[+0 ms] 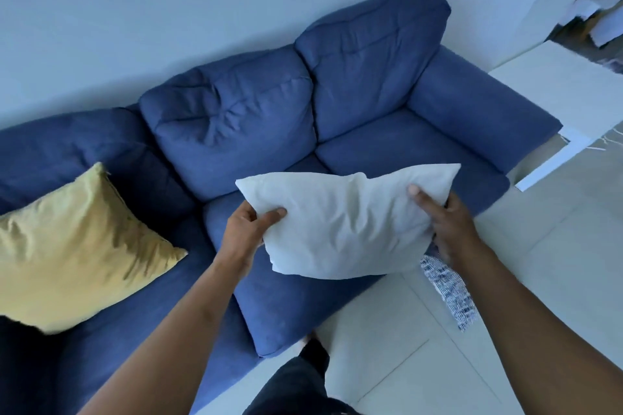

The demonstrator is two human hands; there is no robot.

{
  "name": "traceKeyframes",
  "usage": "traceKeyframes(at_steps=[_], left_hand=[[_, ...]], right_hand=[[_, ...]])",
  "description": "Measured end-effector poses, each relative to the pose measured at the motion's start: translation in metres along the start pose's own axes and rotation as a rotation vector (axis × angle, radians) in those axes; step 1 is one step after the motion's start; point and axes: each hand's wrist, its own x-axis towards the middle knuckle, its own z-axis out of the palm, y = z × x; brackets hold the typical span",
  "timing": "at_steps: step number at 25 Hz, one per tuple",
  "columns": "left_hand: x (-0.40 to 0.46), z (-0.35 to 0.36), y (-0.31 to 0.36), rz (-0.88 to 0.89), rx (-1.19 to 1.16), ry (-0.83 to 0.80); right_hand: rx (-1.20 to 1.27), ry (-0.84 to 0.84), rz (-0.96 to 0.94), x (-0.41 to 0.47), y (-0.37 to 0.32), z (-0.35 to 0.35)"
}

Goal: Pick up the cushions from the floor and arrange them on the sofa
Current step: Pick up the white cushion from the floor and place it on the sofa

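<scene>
The person holds the white cushion above the front edge of the blue sofa, its long axis running from 9 to 3 o'clock, the left hand clamped on its left end and the right hand on its right end. The empty seat lies toward 12 o'clock, equally near both hands, while the yellow cushion already rests at 9 o'clock. A patterned fabric below the right hand may be another cushion; too little shows.

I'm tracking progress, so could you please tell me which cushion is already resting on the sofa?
The yellow cushion, lying at the sofa's left end; the white cushion is held up in both hands.
</scene>
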Motion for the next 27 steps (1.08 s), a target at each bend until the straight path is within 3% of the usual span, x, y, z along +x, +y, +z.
traceKeyframes(at_steps=[14, 22, 27], left_hand=[[0.136, -0.118, 0.016, -0.039, 0.028, 0.455], [0.212, -0.142, 0.014, -0.16, 0.12, 0.65], [0.27, -0.157, -0.003, -0.344, 0.221, 0.702]], right_hand=[[-0.339, -0.159, 0.05, 0.19, -0.03, 0.202], [-0.494, -0.192, 0.11, 0.294, -0.009, 0.278], [-0.673, -0.231, 0.209, 0.348, 0.011, 0.319]])
